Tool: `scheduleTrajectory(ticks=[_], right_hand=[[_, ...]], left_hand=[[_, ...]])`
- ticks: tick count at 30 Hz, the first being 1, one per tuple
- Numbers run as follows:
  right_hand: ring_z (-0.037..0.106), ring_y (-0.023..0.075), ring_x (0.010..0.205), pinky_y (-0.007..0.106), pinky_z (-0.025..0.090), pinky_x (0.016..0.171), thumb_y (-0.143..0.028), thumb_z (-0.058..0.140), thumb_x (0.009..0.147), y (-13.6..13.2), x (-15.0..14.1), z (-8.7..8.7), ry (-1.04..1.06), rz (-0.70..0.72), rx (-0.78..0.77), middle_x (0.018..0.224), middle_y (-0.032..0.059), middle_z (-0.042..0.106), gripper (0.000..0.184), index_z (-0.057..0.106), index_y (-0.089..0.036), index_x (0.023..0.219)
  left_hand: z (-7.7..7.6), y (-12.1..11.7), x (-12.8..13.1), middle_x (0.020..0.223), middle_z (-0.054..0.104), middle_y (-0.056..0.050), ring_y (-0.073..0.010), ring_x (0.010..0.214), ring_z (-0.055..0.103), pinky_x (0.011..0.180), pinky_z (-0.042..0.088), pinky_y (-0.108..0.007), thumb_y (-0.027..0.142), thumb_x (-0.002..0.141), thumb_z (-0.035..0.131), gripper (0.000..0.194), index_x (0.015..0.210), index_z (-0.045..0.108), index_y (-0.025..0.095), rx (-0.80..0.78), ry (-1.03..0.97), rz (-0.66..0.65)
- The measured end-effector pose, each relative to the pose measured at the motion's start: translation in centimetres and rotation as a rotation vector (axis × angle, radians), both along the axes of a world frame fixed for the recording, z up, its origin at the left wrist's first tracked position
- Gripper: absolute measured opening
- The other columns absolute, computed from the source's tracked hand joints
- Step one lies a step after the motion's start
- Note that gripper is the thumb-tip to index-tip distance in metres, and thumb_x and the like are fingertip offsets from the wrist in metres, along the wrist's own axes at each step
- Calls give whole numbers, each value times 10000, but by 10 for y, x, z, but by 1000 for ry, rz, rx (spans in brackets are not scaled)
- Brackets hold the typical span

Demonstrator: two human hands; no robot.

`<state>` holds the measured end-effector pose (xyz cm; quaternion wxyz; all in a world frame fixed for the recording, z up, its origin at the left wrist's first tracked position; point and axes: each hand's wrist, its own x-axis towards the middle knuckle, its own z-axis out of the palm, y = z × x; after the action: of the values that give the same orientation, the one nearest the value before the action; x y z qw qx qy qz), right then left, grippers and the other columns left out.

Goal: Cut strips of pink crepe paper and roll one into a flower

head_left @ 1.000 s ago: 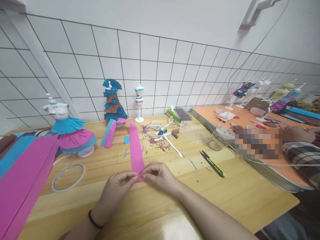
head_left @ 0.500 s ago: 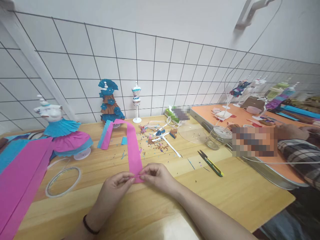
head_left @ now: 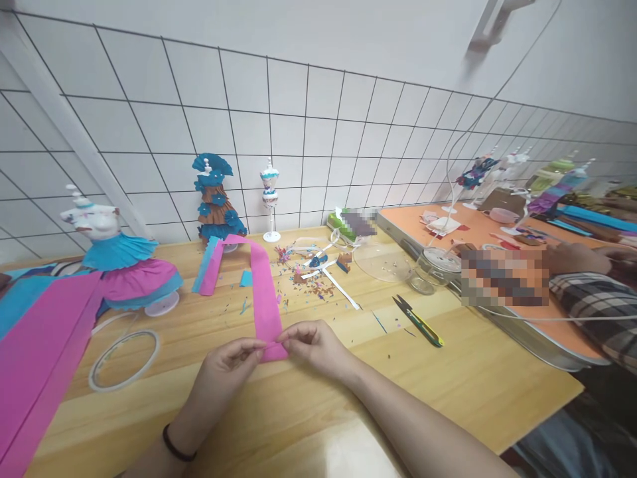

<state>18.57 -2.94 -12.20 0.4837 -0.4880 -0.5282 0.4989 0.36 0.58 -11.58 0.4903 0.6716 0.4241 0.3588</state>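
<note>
Filling most of the lower view, the table (head_left: 462,382) bears a pink-and-blue sheet (head_left: 54,332) that runs out of sight at the left. Next in size, the pink strip (head_left: 266,292) lies bent on the wood: one long run leads away from the person, turns left, and comes part of the way back with a blue edge.

The left hand (head_left: 226,365) and right hand (head_left: 318,348) each pinch it between thumb and fingers, one just beside the other. The ring (head_left: 110,387) lies to their left, the snips (head_left: 426,330) to their right.

An uneven pull between the hands could skew the crease, and tugging apart might wrinkle or tear so thin a material. Loose scraps (head_left: 316,289) near the strip could catch in a fold if it were dragged sideways.

The grip sits close to the strip's near end: a short flap shows on the person's side of the fingertips, the long run beyond them. Too small to read well, the pinch may close on one layer or several.
</note>
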Motion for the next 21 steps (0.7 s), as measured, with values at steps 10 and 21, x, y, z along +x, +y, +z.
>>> scheduleTrajectory(ticks=[10, 21], right_hand=[[581, 122, 628, 265, 435, 634, -318, 606, 720, 0, 1, 1, 1, -4, 16, 720, 31, 692, 199, 715, -159, 770], [604, 148, 721, 280, 449, 695, -254, 595, 722, -2, 2, 6, -25, 9, 72, 772, 39, 686, 144, 711, -174, 748]], left_hand=[[1, -1, -1, 791, 729, -34, -175, 749, 679, 710, 552, -237, 282, 695, 609, 156, 754, 711, 181, 54, 1, -22], [8, -5, -1, 801, 726, -55, -184, 751, 675, 701, 555, -249, 275, 698, 601, 168, 757, 712, 163, 92, 2, -13]])
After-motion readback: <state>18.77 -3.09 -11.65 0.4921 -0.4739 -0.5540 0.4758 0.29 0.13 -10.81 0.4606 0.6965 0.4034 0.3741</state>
